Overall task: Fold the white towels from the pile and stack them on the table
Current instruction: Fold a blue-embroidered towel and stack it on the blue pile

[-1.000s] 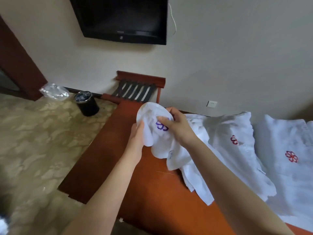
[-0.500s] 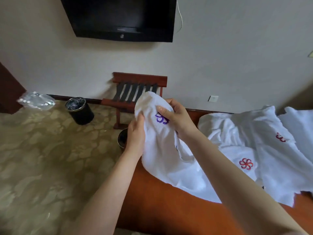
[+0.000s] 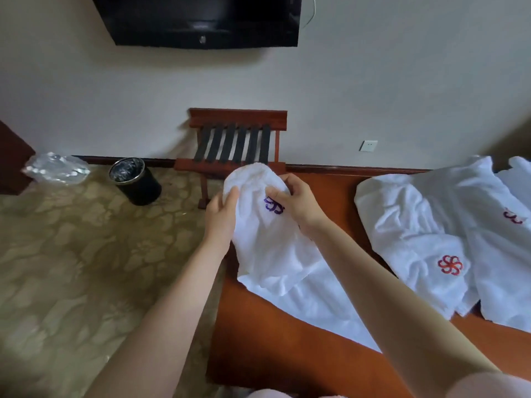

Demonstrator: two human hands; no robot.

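The left hand (image 3: 221,214), forearm straight, pinches its grip on the left edge of the purple-emblem white towel (image 3: 267,248). The right hand (image 3: 300,206) curls over the top, grip clamped by the emblem. The towel's tail lies on the counter (image 3: 287,360), left of the towel pile (image 3: 416,225).

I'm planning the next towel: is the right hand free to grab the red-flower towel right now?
Likely not yet: the right hand grips the purple-marked towel. The bare table between it and the red-flower towel holds no obstacle, so letting go should suffice.
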